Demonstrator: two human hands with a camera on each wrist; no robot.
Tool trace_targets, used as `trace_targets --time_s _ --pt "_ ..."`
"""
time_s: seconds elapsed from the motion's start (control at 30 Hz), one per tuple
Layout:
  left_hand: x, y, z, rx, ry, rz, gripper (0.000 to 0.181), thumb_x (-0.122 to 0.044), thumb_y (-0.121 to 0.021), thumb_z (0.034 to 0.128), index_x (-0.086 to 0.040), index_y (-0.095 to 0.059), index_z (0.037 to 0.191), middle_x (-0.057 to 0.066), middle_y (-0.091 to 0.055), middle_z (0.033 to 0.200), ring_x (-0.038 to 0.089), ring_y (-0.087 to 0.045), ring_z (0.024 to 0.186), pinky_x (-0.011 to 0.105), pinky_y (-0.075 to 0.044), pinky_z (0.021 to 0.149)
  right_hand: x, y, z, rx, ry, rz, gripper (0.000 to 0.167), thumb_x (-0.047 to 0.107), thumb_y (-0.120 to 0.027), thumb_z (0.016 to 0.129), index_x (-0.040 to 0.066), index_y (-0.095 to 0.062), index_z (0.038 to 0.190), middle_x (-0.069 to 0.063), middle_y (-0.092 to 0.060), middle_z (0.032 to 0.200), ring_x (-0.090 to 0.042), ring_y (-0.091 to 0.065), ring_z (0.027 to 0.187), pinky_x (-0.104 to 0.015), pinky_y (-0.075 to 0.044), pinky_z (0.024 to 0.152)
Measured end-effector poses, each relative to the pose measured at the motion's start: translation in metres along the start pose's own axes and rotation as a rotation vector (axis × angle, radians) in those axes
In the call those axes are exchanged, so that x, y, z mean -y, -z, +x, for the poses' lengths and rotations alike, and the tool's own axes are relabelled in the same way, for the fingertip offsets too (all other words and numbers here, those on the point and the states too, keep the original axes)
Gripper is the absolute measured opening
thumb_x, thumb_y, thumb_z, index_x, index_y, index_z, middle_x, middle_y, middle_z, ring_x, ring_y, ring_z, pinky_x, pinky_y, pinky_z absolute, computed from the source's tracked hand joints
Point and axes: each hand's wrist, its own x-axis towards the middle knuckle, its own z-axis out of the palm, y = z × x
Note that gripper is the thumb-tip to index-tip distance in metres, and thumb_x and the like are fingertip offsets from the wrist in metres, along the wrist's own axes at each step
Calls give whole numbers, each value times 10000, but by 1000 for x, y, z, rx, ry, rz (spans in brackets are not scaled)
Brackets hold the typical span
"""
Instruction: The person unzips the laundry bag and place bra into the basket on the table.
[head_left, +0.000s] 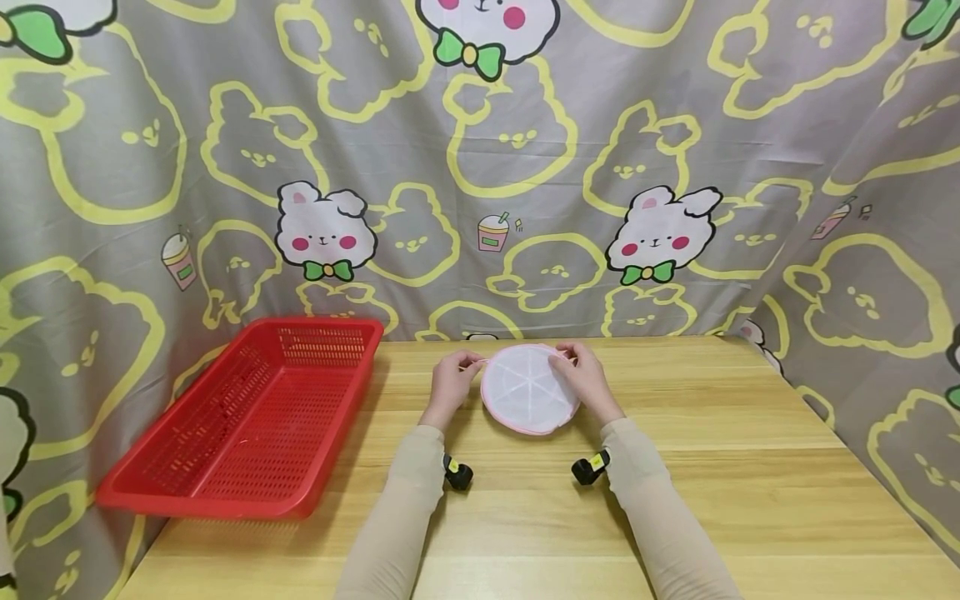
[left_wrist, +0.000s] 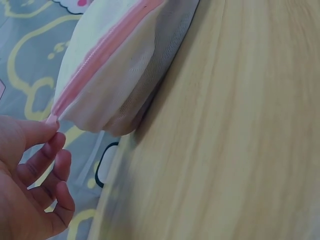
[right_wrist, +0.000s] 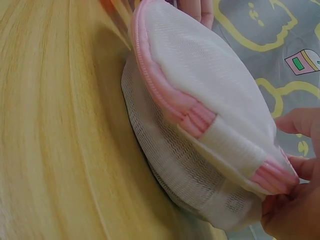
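A round white mesh bag (head_left: 529,390) with a pink zipper rim stands on the wooden table between the two hands. At its left edge the left hand (head_left: 453,385) pinches a small pink end of the zipper trim between thumb and index finger; in the left wrist view the other fingers of that hand (left_wrist: 37,175) curl loosely below. The right hand (head_left: 585,379) grips the far right edge of the bag, thumb on top. In the right wrist view, pink zipper (right_wrist: 150,75) runs along the rim, and the right hand (right_wrist: 295,200) holds the fabric near a pink tab.
A red perforated plastic basket (head_left: 281,442) stands at the left of the wooden table (head_left: 750,467). Behind the table hangs a grey curtain (head_left: 525,200) with yellow and white cartoon figures, and it continues along both sides.
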Motion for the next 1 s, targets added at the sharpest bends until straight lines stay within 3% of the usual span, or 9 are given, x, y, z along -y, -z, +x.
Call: trace_targets --time_s 0.23,0.63,1.0 --pt "0 -3 -1 18 -15 -4 112 -200 -686 913 -111 -746 942 75 -722 893 182 -635 812 272 -497 706 0 0 -2 37 -21 13 393 198 -614 920 -36 -566 1233 -208 -564 1113 -304 -517 1036 -321 -414 870" --pt "0 -5 -2 32 -10 -2 94 -197 -680 917 -129 -745 922 67 -719 885 186 -627 799 279 -493 695 -4 -2 -2 73 -58 0 400 215 -568 967 -26 -541 1285 -234 -573 1244 -331 -523 1137 -446 -414 1025" --pt "2 -4 0 50 -20 -32 112 -230 -686 914 -138 -746 934 60 -717 890 197 -631 826 294 -502 720 -5 -4 0 62 -63 -27 314 152 -477 1001 -26 -567 1244 -230 -586 1283 -347 -533 1190 -473 -407 1055"
